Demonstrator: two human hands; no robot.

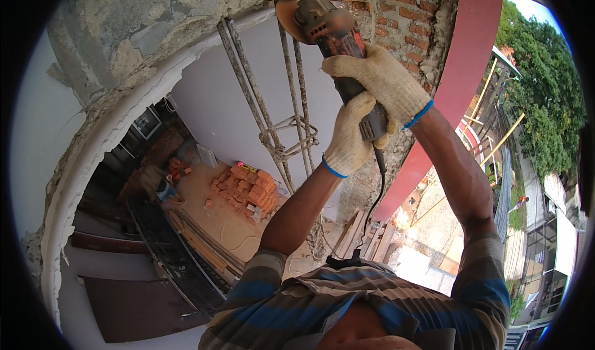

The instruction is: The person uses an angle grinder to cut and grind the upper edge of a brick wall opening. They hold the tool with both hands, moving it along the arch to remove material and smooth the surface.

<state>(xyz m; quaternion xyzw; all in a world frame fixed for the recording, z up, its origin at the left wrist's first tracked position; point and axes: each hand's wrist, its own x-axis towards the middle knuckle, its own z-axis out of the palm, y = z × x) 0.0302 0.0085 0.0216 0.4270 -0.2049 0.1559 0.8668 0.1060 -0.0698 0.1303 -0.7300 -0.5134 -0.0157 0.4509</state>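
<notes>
Raised overhead in both gloved hands is an angle grinder (338, 37) with a dark and red body and a brown disc. My right hand (387, 80), in a cream knit glove with a blue cuff, wraps round the middle of its body. Lower down, my left hand (352, 136), gloved alike, grips the grey rear end. From that end a black cord (379, 192) runs down toward my chest. The grinder's disc (289, 21) is at the top ends of several steel reinforcing bars (248, 80), close to the broken concrete edge; whether it touches them I cannot tell.
Rough concrete (149, 28) and exposed brickwork (403, 15) border the opening, beside a red painted column (462, 83). Below lie a pile of bricks (245, 192) and long boards (201, 241). Another person (162, 186) bends over at the lower left. Trees (539, 83) stand outside at right.
</notes>
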